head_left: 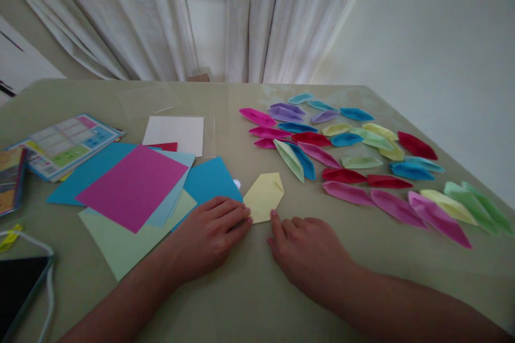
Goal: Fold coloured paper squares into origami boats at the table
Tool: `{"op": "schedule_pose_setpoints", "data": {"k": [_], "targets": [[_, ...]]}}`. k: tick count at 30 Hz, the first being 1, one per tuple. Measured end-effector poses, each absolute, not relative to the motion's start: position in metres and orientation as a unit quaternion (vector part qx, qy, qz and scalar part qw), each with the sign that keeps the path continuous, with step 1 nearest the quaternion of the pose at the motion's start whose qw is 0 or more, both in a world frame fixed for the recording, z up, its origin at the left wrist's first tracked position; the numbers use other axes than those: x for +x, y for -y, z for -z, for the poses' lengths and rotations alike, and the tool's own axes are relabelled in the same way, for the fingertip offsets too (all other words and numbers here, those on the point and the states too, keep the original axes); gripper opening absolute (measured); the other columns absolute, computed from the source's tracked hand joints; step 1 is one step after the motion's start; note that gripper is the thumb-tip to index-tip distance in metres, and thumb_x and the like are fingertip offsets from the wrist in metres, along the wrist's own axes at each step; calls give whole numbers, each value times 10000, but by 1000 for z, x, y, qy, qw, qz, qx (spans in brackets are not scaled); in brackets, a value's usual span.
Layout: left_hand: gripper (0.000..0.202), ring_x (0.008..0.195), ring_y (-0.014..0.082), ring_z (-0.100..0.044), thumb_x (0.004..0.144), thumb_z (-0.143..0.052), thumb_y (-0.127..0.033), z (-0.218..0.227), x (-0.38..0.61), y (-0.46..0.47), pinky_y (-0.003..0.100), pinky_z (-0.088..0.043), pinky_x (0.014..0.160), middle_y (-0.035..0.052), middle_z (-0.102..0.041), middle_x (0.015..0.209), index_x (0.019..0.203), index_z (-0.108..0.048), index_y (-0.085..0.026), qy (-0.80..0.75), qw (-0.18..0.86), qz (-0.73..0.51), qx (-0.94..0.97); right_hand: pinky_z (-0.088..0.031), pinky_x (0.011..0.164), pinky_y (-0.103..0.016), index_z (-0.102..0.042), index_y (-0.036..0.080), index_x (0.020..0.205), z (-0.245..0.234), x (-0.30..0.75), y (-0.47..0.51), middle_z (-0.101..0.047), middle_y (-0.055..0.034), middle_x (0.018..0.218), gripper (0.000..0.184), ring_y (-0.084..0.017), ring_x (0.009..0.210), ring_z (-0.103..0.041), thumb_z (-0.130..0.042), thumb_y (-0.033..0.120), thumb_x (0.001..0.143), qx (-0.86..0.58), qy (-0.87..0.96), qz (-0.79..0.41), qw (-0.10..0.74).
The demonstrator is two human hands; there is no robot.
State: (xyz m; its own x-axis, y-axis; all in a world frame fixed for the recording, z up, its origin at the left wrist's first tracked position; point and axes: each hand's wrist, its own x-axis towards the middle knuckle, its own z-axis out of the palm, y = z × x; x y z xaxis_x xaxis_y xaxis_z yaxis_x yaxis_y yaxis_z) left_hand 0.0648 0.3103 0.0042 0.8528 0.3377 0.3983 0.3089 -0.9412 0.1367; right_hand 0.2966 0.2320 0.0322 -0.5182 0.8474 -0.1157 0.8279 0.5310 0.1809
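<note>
We have the pale-yellow, partly folded paper sheet [263, 198] flat on the smooth olive-toned tabletop [245, 289], between and just beyond the fingertips of our two hands. Our left hand [215, 230] keeps its fingers close together, with fingertips at the near left edge of the sheet; we cannot tell whether thumb and forefinger pinch the paper or only press it. Our right hand [308, 252] sets an outstretched forefinger on the near right corner, its thumb a little apart and the other fingers curled. We judge this piece to be at an early stage: its far right corner is turned in, yet it lies flat, unlike the long, pointed folded-paper pieces in many colours [311, 138] spread beyond and to the right of our right fingers, which look finished. Left of our left fingers the magenta square paper sheet [134, 185] and the pale-green paper sheet [116, 241] appear unworked. The bright-blue paper sheet [217, 177] reaches right behind our left fingertips, so it crowds that side most, and our left forearm meets the pale-green one. Farther left of those fingers lie a colourful printed packet [72, 142] and a dark-screened device [20, 289] with a white cable [50, 278]
</note>
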Motion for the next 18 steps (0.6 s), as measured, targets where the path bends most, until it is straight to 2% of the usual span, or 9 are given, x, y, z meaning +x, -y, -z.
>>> {"op": "schedule_pose_setpoints", "data": {"k": [2,5,11,15,18], "targets": [[193,1076,275,-729,1033,-585,-131,-4,65,-310,446,-579,950,100,-792,1173,1151,-737,-119,-167,36,-216,961,-494,567,-370,-716,14,1322,-36,297,-232,-795,-131,823,414,-253,668,-745,-726,256,987,475,-875,-57,74],[195,1072,275,-731,1026,-599,-134,-5,65,-310,444,-586,956,101,-792,1158,1164,-736,-119,-170,40,-213,961,-508,586,-377,-653,17,1413,-39,295,-227,-789,-118,857,470,-246,690,-740,-681,262,1013,448,-892,-56,35],[216,1068,275,-738,1020,-569,-108,-6,66,-310,441,-608,932,100,-798,1169,1141,-746,-135,-174,36,-210,961,-422,484,-350,-596,-52,1447,-41,290,-229,-795,-144,794,551,-240,573,-733,-657,67,913,445,-886,18,133],[216,1062,283,-747,1024,-565,-115,-6,66,-311,451,-625,917,102,-803,1152,1143,-745,-132,-171,40,-214,961,-459,549,-352,-613,-26,1423,-40,290,-235,-797,-173,848,497,-267,672,-769,-618,70,936,449,-887,17,109],[235,1055,285,-750,1018,-564,-105,-6,66,-311,453,-632,910,106,-803,1133,1177,-737,-121,-173,43,-208,962,-452,550,-342,-516,-4,1520,-36,292,-239,-798,-157,855,575,-260,679,-772,-599,92,959,438,-894,27,96]]}}
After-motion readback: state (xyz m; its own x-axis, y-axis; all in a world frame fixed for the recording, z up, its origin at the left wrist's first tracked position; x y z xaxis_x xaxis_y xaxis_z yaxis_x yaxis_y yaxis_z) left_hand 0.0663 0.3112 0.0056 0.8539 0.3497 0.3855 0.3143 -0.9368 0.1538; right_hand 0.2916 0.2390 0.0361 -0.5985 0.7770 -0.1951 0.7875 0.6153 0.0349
